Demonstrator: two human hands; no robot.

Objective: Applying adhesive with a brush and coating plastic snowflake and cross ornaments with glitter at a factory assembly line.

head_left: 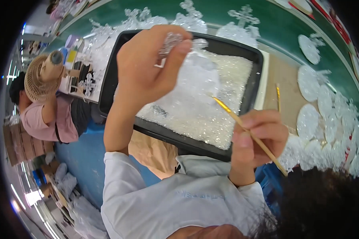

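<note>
My left hand (141, 67) is closed on the clear, crystal-like top (171, 42) of a white round disc (197, 77), which it holds tilted over a black tray (179, 142). Whitish, sparkling granules (203, 129) fill the tray below. Between the fingertips of my right hand (263, 133) is a thin paintbrush (227, 108) with a wooden handle and a gold-coloured ferrule. The brush tip is at the disc's lower right edge; whether it touches is unclear.
Several white discs with clear tops stand behind the tray, and many more (307, 119) crowd the right side. A second brush (278, 97) lies on a brown board (285, 79). At left are a beige fan (44, 77) and another person in pink (54, 119).
</note>
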